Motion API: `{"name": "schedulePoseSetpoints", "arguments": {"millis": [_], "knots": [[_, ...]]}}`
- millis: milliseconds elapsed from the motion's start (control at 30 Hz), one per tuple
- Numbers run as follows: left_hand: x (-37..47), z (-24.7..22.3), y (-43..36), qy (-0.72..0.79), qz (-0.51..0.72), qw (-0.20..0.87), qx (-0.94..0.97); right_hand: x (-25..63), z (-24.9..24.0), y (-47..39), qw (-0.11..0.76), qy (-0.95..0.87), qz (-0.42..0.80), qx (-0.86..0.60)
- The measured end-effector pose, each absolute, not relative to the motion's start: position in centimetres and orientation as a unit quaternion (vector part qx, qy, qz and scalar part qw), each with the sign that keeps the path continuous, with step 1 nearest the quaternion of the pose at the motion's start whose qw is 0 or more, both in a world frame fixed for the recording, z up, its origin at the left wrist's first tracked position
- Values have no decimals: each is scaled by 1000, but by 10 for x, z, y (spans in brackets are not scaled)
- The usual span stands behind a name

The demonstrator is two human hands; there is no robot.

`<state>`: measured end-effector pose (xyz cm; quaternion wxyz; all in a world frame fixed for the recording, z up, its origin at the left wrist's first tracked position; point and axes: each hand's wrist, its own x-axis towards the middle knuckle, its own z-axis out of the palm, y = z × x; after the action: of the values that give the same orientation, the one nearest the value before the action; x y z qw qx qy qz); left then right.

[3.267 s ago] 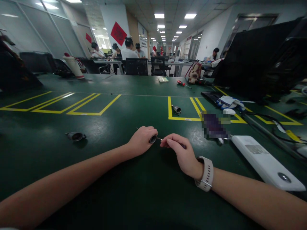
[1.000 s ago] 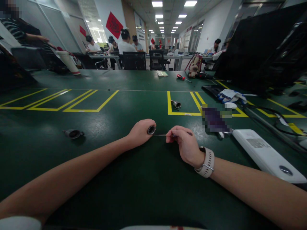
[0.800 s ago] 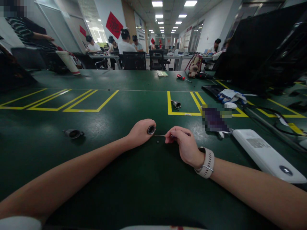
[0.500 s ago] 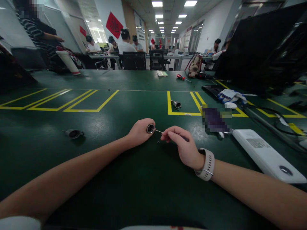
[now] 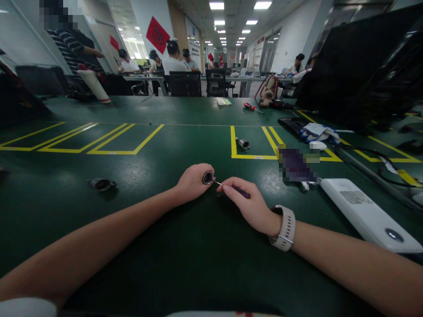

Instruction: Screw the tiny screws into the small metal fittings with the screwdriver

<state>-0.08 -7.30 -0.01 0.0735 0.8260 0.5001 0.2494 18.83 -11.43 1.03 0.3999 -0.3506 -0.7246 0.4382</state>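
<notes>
My left hand (image 5: 194, 184) is wrapped round a small round metal part (image 5: 207, 178), its open end turned toward my right hand. Between the fingers of my right hand (image 5: 246, 202) is a thin screwdriver (image 5: 241, 192) with a dark handle. Its shaft points left, and the tip is at the opening of the metal part; how far inside it reaches cannot be made out. A tiny ring-like piece (image 5: 218, 196) lies on the green table (image 5: 185, 264) just below the shaft.
A similar metal part (image 5: 101, 184) lies at left, another (image 5: 243, 143) inside yellow tape ahead. A red screwdriver (image 5: 249, 106) lies farther back. At right are a white device (image 5: 370, 213), a cloth (image 5: 319, 132) and cables. A person in stripes (image 5: 71, 48) stands at back left.
My right hand's fingers have shifted slightly left along the screwdriver, and more of its handle shows. My left hand has hardly moved. The striped person has moved right.
</notes>
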Motion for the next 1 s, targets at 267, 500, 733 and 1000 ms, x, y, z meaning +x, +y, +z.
{"name": "schedulePoseSetpoints", "arguments": {"millis": [267, 500, 733, 1000], "knots": [[-3, -2, -72, 480, 281, 78, 827, 189, 2, -108, 422, -640, 561, -312], [-4, -3, -73, 416, 344, 103, 836, 188, 2, -101, 437, -491, 702, -274], [-3, -1, -74, 441, 293, 34, 848, 189, 2, -109, 449, -611, 578, -301], [-3, 0, -75, 453, 268, 25, 850, 189, 1, -103, 438, -521, 670, -297]]}}
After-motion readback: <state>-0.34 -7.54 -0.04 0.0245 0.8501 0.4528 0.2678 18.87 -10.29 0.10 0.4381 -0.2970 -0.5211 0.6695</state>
